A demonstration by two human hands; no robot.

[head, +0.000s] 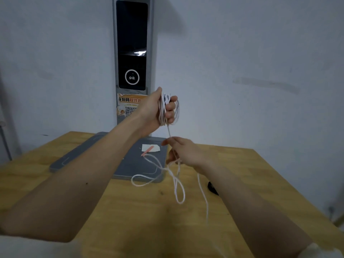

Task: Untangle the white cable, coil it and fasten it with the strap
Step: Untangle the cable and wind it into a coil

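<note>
We hold our left hand (pixel 160 108) raised at the far middle, palm turned rightward, fingers curled round the wound turns of the white cable (pixel 176 181). Our right hand (pixel 183 152) sits lower and nearer, just right of it, fingers bent, pinching the strand below. Both bare forearms reach forward from the near corners

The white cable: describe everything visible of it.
The white cable is thin, pale and flexible. Part of it is wound in several turns around the raised left hand, whose fingers curl over it. One strand runs down from there to the right hand, which pinches it. Below, the rest hangs in loose loops over the wooden table and the grey base plate. Neither end plug is visible.
</note>
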